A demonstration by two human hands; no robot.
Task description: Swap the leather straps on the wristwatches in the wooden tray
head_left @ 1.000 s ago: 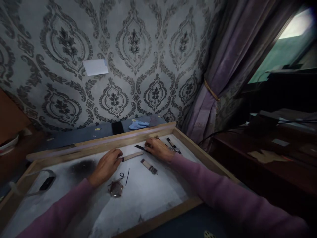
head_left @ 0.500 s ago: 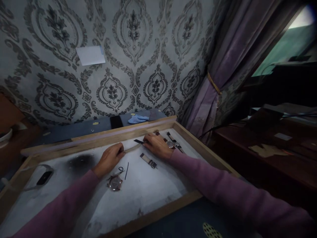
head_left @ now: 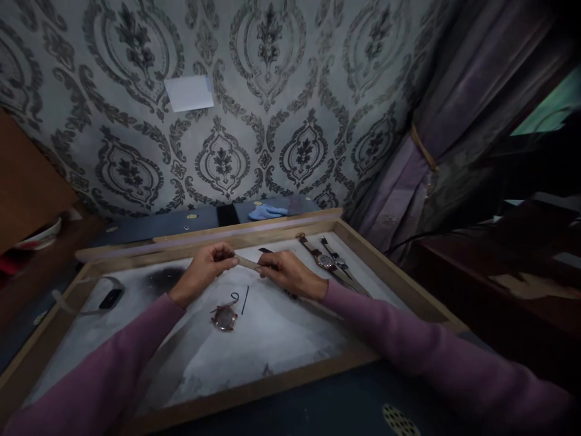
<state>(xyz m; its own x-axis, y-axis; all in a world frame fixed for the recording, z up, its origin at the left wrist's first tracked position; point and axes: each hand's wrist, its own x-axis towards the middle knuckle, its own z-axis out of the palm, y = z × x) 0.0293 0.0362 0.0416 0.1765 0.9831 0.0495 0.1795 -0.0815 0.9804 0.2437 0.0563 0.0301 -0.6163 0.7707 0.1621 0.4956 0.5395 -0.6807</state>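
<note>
A pale beige watch strap (head_left: 247,262) is stretched between my two hands above the white surface of a wooden-framed tray (head_left: 308,378). My left hand (head_left: 204,272) pinches its left end between thumb and fingers. The other end sits in the closed fingers of my right hand (head_left: 293,274). Below them lies a watch case (head_left: 224,318) without its full strap, beside a small dark loop (head_left: 235,296) and a thin black strip (head_left: 246,300). A dark flat piece (head_left: 264,249) lies behind my right hand, which partly covers another strap piece (head_left: 290,295).
Two strapped watches (head_left: 325,261) lie at the tray's right. A smartwatch (head_left: 111,298) with a light band rests at the left. Behind the raised frame are a blue cloth (head_left: 267,211) and a black flat object (head_left: 227,214). A purple curtain (head_left: 408,181) hangs at right.
My right hand has come away from the dark flat piece and now pinches the beige strap. Both hands are closer together, and the view has shifted left.
</note>
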